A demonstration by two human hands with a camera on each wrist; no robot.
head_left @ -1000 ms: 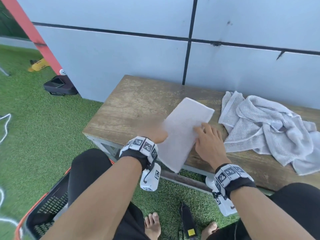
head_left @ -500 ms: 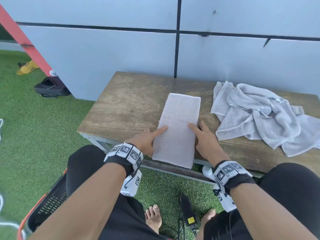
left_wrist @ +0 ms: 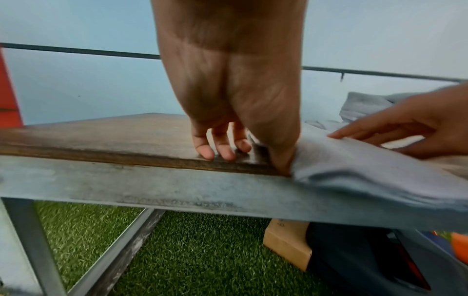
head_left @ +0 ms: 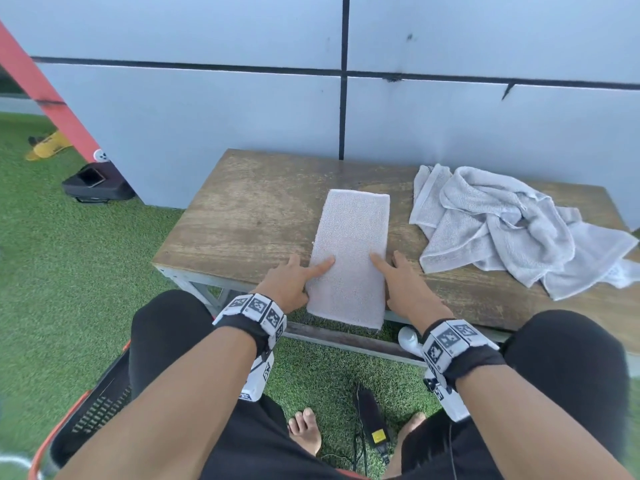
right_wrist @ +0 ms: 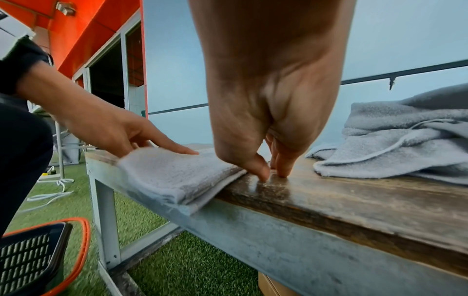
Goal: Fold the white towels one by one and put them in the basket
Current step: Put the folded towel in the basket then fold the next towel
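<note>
A folded white towel point(head_left: 349, 251) lies as a long narrow strip on the wooden table point(head_left: 249, 216), its near end drooping over the front edge. My left hand point(head_left: 304, 271) sits at its left edge with the index finger pressing on the cloth. My right hand point(head_left: 398, 275) mirrors it at the right edge. In the left wrist view the other fingers point(left_wrist: 222, 148) touch the bare wood beside the towel point(left_wrist: 341, 160). In the right wrist view thumb and fingertips point(right_wrist: 281, 170) touch the wood next to the towel point(right_wrist: 172, 174). The black basket with an orange rim point(head_left: 86, 414) stands on the grass by my left knee.
A crumpled heap of white towels point(head_left: 502, 223) covers the table's right part. A grey panel wall stands right behind the table. On the grass lie a black bag point(head_left: 97, 185) at the left, a black device with a cable point(head_left: 370, 417) between my feet, and a cardboard box point(left_wrist: 288, 246) under the table.
The folded towel lay skewed a second ago; it is now squared to the table edge. Both hands have settled at its two long sides with the index fingers on it.
</note>
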